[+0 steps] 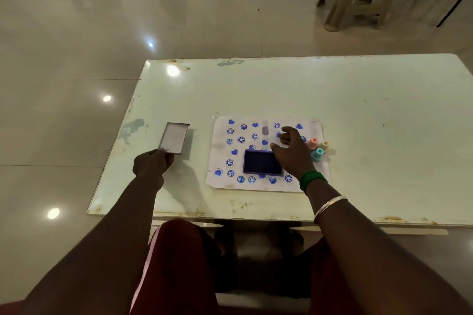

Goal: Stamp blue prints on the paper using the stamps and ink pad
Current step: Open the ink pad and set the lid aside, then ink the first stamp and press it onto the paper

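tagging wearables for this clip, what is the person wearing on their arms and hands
Both forearms are bare, with no sleeves or gloves in view. The right hand side carries two wrist pieces: a stack of thin green bangles at the wrist and one plain silver bangle further up the forearm. The left hand and its wrist show no bangle or watch. No rings can be made out.

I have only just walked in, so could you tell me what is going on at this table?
A seated person is stamping a paper sheet already covered in blue hearts and smileys. The left hand holds the ink pad's lid off to the side; the uncovered ink pad sits on the sheet. The empty right hand hovers above the prints, beside three small stamps.
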